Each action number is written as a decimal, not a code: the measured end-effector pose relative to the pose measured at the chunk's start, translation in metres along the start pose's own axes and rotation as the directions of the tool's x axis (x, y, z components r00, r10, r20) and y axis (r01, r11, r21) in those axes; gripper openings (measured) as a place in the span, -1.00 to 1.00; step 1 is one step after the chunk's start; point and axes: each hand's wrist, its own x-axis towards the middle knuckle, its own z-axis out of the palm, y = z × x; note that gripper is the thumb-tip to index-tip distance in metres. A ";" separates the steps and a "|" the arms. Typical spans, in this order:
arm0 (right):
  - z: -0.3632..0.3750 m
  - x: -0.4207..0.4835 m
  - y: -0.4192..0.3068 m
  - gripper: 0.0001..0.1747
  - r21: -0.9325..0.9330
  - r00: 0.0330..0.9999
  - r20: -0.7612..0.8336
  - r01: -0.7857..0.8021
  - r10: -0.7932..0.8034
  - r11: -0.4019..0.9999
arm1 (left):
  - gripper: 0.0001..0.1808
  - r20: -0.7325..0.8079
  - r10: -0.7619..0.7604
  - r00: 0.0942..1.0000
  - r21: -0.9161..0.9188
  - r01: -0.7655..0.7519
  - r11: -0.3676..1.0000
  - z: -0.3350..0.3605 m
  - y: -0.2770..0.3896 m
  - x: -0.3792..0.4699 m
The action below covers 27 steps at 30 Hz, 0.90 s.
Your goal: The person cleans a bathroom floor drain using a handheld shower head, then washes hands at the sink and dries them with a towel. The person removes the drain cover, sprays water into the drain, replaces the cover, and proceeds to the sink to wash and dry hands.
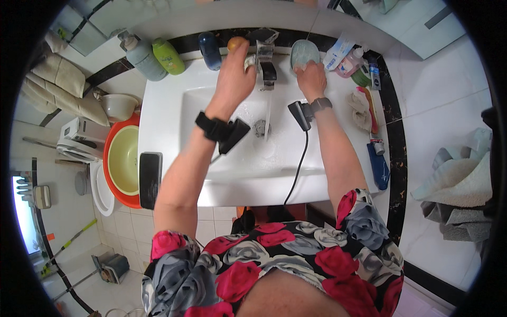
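Both my arms reach over a white washbasin (253, 186). Near the back rim, my left hand (237, 77) is left of the faucet (268, 71), its fingers at an orange-brown round object (236, 42). A small crumpled white thing (250, 62) shows by the thumb; whether it is held is unclear. My right hand (313, 81) has its fingers curled on the near end of a pale blue-green oval dish (304, 51), right of the faucet. A thin stream of water (267, 115) falls from the spout past the drain (261, 128). Each wrist wears a strapped black device.
Pump bottle (146, 59), green bottle (168, 56) and dark blue bottle (210, 51) stand back left. Tubes, a pink bottle (349, 63) and a crumpled cloth (359, 109) line the right side. A phone (150, 180) lies at the left edge, beside an orange-red basin (109, 174).
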 end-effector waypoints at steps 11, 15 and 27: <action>0.016 0.005 0.021 -0.69 0.426 0.997 -0.040 -0.040 0.063 0.904 | -0.43 0.162 0.239 0.957 0.274 -0.276 0.921 0.008 -0.012 0.015; 0.012 -0.001 0.023 -0.75 0.812 0.988 0.089 -0.144 0.125 0.566 | -0.41 0.156 0.215 0.964 0.281 -0.252 0.926 0.009 -0.011 0.007; -0.012 -0.105 -0.005 -0.82 0.678 0.699 0.711 -0.711 -0.077 -0.189 | -0.62 0.025 -0.405 0.914 -0.290 0.395 0.872 0.023 0.002 -0.047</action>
